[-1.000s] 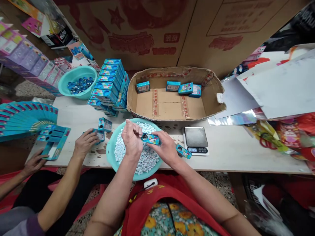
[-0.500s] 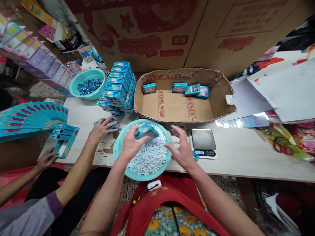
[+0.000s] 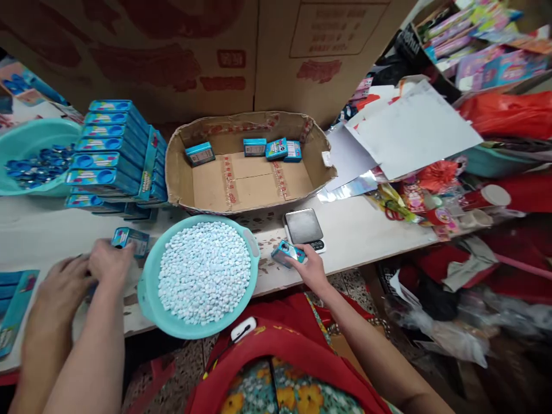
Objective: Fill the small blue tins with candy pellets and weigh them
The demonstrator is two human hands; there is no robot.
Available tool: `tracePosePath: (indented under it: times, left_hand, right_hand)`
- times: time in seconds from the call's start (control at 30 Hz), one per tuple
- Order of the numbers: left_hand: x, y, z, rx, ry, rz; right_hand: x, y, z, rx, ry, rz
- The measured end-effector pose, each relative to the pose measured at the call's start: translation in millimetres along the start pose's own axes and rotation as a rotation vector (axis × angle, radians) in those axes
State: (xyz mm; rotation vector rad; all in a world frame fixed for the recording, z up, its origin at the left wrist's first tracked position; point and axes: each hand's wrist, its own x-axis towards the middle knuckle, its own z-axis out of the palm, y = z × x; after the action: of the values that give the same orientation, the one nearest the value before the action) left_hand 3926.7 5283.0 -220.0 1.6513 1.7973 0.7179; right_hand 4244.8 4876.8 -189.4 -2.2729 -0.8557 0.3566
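My right hand (image 3: 309, 265) grips a small blue candy box (image 3: 288, 253) between thumb and fingers, beside the digital scale (image 3: 304, 227). To the left, my left hand (image 3: 110, 260) is blurred, its thumb by another blue box (image 3: 133, 240) on the table; whether it grips that box is unclear. A co-worker's hand (image 3: 64, 287) lies right against my left hand, partly covering a dark blue item. Between my hands stands a turquoise bowl (image 3: 253, 270) full of small pale blue and white candies (image 3: 204, 273).
Behind the bowl, a cut-down cardboard box (image 3: 207, 198) holds several blue boxes. Stacked blue packs (image 3: 107, 149) stand left of it, beside a bowl (image 3: 41, 132) of blue pieces. Papers (image 3: 414, 129) and wrappers lie right. A blue display carton (image 3: 17, 310) sits at the left edge.
The view has swung right. My left hand moved from over the candies to beside the co-worker's hand, and its box is out of the bowl. My right hand now holds a box by the scale.
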Motion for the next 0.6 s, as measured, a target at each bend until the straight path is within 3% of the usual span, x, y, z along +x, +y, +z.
tracePosePath:
  times: [0.1, 0.2, 0.3, 0.4, 0.5, 0.57, 0.6]
  left_hand:
    - [1.4, -19.5, 8.6, 0.285, 0.002, 0.000]
    - [1.6, -29.3, 10.6, 0.311, 0.036, -0.073]
    - [-3.8, -23.1, 6.7, 0.308, 0.016, -0.085]
    - [-26.3, 3.0, 4.0, 0.316, 0.078, 0.032]
    - [-71.5, 44.0, 15.8, 0.302, 0.083, 0.238]
    - [-109.0, 71.9, 34.2, 0.247, -0.122, 0.405]
    - [-127.2, 83.7, 45.2, 0.226, -0.294, 0.517]
  right_hand:
    - [20.2, -5.1, -28.2, 0.039, 0.118, -0.003]
    - [50.2, 3.6, -48.9, 0.006, 0.259, -0.022]
    - [78.9, 22.1, -52.7, -0.019, 0.296, -0.017]
    - [91.8, 38.2, -51.0, -0.007, 0.258, 0.022]
    - [86.3, 46.3, -55.4, 0.025, 0.283, 0.031]
    - [77.2, 49.4, -61.4, 0.067, 0.364, 0.083]
    - [72.5, 51.0, -64.4, 0.090, 0.411, 0.124]
